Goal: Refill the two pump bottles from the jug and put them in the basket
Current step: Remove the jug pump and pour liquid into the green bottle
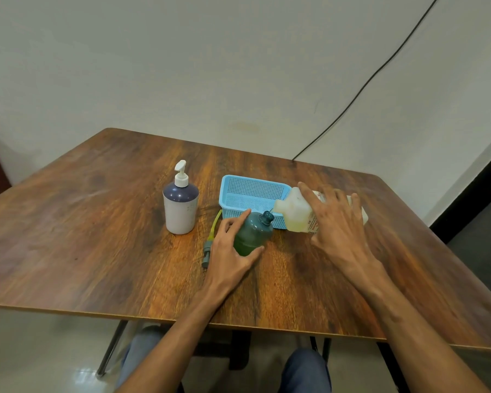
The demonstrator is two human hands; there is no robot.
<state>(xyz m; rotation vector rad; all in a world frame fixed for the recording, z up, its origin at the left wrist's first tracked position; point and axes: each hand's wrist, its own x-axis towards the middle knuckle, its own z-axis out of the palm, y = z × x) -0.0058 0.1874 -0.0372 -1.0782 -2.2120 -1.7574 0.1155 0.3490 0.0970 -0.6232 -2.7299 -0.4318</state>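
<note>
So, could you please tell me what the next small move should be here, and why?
Probably tip the jug slightly further so liquid runs into the green bottle. The right hand holds the jug tilted with its spout right at the bottle's open neck, the left hand grips the bottle, and its pump lies on the table beside it.

left hand (230,248) grips green bottle (253,234) | right hand (338,222) tilts jug (292,211) at its mouth
</note>
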